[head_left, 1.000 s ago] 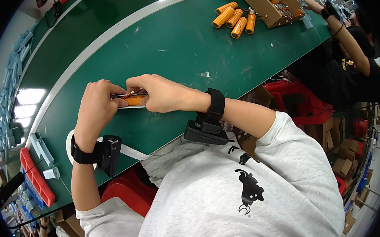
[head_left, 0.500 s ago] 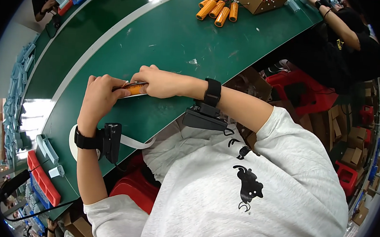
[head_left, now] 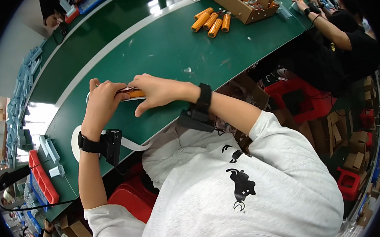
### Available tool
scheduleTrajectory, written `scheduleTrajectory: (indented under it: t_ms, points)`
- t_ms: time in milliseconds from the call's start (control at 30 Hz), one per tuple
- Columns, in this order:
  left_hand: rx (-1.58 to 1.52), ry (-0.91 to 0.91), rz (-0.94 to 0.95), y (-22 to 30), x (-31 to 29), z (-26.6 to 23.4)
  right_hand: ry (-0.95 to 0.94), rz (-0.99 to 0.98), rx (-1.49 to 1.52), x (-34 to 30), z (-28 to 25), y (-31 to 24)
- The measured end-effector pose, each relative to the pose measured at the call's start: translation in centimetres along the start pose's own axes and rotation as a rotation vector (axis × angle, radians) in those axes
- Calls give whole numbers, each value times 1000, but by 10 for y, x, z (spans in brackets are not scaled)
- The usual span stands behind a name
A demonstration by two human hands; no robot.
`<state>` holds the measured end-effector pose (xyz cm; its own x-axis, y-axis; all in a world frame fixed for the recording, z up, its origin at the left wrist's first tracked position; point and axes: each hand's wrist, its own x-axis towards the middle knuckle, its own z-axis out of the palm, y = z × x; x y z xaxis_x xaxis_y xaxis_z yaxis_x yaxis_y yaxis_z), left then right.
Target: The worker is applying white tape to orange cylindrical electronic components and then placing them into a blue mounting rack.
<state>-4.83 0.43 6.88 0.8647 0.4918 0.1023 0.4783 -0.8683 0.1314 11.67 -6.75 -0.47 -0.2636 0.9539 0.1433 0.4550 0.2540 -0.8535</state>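
Observation:
An orange cylindrical battery (head_left: pixel 134 94) lies lengthwise between my hands above the green table, with a thin white edge along its near side and dark wires on top. My left hand (head_left: pixel 103 101) is closed round its left end, thumb on the near side. At the right end, my right hand (head_left: pixel 159 92) has its thumb stretched away from the battery, while its other fingers reach over the far side and are partly hidden. Straps with black devices sit on both my wrists.
Several orange batteries (head_left: pixel 210 22) lie beside an open cardboard box (head_left: pixel 242 7) at the back. A white roll (head_left: pixel 75 143) with a loose strip is by my left wrist. Light-blue plastic pieces (head_left: pixel 49 149) and a red tray (head_left: pixel 42 178) stand left. Co-workers sit at both far sides.
My right thumb has lifted off the battery and swung out toward me. The battery stays in my left hand. The whole view has shifted slightly.

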Motion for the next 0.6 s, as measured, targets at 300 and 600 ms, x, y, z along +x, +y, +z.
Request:
scheduleTrajectory:
  t_ms: [300, 600]
  points:
    - [-33, 788, -207, 33, -51, -46, 392, 178, -24, 168, -52, 19]
    - [64, 268, -642, -9, -159, 70, 748, 361, -411, 231, -138, 104]
